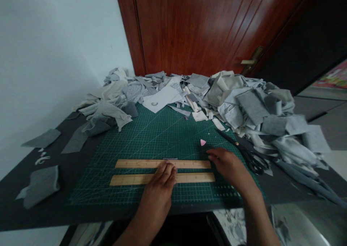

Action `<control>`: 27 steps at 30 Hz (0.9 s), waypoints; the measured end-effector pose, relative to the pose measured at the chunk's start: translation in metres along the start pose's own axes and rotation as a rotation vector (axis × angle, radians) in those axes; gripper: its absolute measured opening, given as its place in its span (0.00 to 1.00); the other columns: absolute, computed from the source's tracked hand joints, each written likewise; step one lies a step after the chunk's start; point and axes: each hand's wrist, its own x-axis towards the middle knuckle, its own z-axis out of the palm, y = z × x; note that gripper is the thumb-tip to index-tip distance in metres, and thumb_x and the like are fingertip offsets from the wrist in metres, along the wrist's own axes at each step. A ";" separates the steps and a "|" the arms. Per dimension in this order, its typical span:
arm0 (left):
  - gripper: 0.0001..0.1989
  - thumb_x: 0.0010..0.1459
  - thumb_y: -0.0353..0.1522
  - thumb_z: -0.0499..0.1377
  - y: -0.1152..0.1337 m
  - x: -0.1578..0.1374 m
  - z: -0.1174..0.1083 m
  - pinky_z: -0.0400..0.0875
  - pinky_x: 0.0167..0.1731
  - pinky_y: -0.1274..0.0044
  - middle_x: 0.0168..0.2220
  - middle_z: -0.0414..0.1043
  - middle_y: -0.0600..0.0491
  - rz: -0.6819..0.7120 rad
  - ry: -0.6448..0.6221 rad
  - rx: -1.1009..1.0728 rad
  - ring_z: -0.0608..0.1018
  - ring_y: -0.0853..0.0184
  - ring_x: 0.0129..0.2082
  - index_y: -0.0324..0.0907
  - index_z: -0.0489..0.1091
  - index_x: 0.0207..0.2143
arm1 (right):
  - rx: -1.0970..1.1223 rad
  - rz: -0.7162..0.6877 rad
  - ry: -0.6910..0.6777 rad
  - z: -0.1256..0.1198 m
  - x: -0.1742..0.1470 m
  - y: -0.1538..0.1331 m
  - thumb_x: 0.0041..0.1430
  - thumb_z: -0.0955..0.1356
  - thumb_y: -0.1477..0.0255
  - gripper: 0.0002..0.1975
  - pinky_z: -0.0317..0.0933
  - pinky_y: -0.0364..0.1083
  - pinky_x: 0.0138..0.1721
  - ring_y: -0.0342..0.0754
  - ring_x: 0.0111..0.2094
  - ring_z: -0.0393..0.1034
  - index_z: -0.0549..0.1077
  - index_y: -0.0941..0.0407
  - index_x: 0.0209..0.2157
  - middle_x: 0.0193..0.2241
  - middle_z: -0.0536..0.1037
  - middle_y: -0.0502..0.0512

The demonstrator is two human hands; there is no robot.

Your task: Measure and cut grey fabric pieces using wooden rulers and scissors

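Two wooden rulers lie side by side across the green cutting mat (151, 141): a far ruler (192, 164) and a near ruler (130, 179). My left hand (162, 179) reaches over the near ruler, its bunched fingertips pressing on the middle of the far one. A thin grey sliver (171, 158) shows along the far ruler's upper edge. My right hand (226, 163) hovers by the rulers' right ends, fingers loosely bent and apart, with nothing visible in them. Just beyond its fingertips is a pink triangular piece of tailor's chalk (202, 142).
Black-handled scissors (245, 153) lie right of my right hand, blades toward the mat. Heaps of grey and white fabric scraps (244, 105) line the back and right. More grey pieces (42, 184) lie at left. A white paper (161, 99) rests at the back, before a wooden door (184, 29).
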 end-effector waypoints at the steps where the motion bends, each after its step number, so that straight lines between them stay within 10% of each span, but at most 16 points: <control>1: 0.27 0.61 0.19 0.50 0.000 0.000 0.000 0.73 0.60 0.60 0.62 0.71 0.45 0.001 0.006 -0.004 0.71 0.54 0.64 0.40 0.70 0.59 | 0.004 -0.001 0.035 0.001 0.002 -0.002 0.67 0.64 0.74 0.15 0.70 0.52 0.50 0.54 0.46 0.79 0.80 0.54 0.49 0.45 0.83 0.60; 8: 0.29 0.58 0.18 0.50 0.000 -0.001 0.005 0.73 0.60 0.60 0.62 0.70 0.44 0.010 0.005 0.017 0.70 0.53 0.65 0.40 0.68 0.60 | -0.164 -0.126 0.083 0.020 0.017 -0.011 0.71 0.59 0.78 0.23 0.65 0.61 0.57 0.60 0.61 0.67 0.69 0.55 0.64 0.64 0.70 0.65; 27: 0.27 0.59 0.18 0.49 0.005 0.002 -0.002 0.72 0.61 0.62 0.62 0.70 0.44 0.002 -0.043 0.119 0.70 0.54 0.65 0.36 0.69 0.59 | 0.047 -0.243 0.232 0.041 0.024 0.020 0.67 0.61 0.81 0.18 0.69 0.59 0.54 0.59 0.51 0.72 0.78 0.58 0.52 0.49 0.80 0.65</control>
